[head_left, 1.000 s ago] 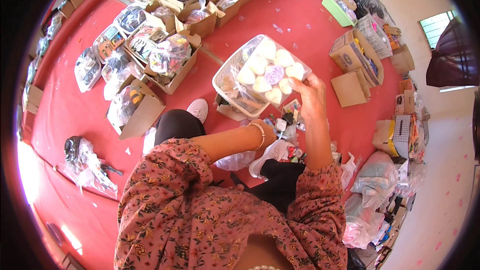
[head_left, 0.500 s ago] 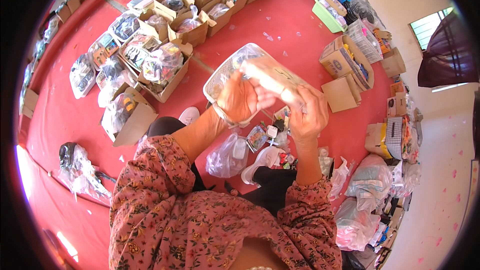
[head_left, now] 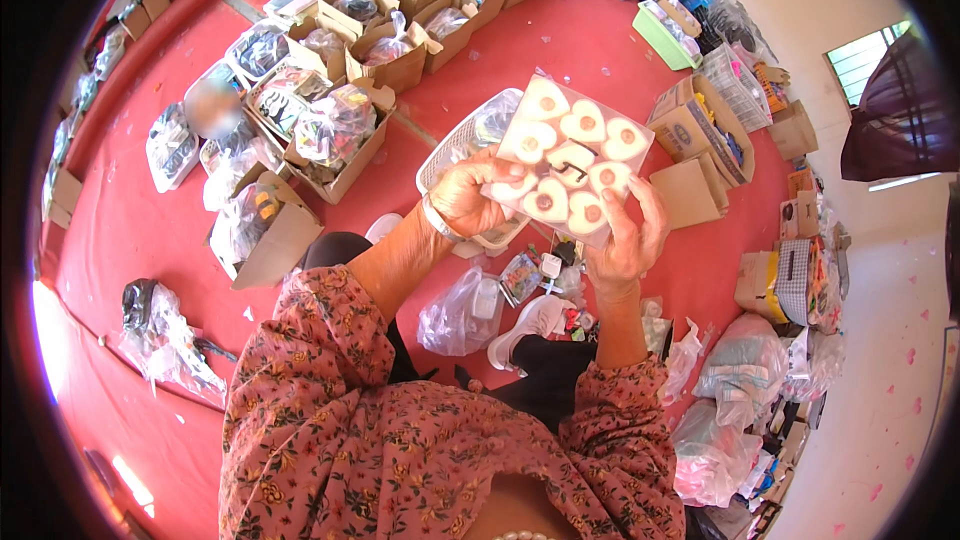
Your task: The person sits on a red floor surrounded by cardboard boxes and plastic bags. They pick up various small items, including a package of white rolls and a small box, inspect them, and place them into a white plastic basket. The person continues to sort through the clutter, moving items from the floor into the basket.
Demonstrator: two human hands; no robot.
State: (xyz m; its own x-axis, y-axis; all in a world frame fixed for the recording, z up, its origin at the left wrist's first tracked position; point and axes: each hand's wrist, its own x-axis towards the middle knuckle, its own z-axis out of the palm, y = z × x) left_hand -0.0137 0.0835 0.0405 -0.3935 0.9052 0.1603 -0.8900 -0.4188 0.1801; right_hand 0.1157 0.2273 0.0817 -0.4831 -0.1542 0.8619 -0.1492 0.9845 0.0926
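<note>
Red floor [head_left: 560, 40], one broad stretch of it, spreads under everything, with one dark curtain [head_left: 900, 105] hanging on the wall at the right. Rows of open cardboard boxes [head_left: 390, 65], too many and too overlapped to count surely, fill the upper left. One pale green tub [head_left: 663, 38] stands at the upper right. One white lattice basket [head_left: 432, 157] sits ahead of the person, partly hidden behind the hands. One clear plastic bag [head_left: 455, 322] lies beside one white shoe [head_left: 530, 323]; a second white shoe [head_left: 383, 228] shows only in part, by the left forearm. One clear flat pack [head_left: 575, 155] is held up, tilted, above the floor and overlapping the basket in view. Two hands grasp it: the left hand [head_left: 470, 195] grips its left side, thumb over the face, and the right hand [head_left: 627, 235] clasps its lower right corner, some fingers out of sight behind. Inside, eight pale hearts [head_left: 583, 122] ring one central piece bearing a dark mark. One pale bracelet [head_left: 441, 220] circles the left wrist
</note>
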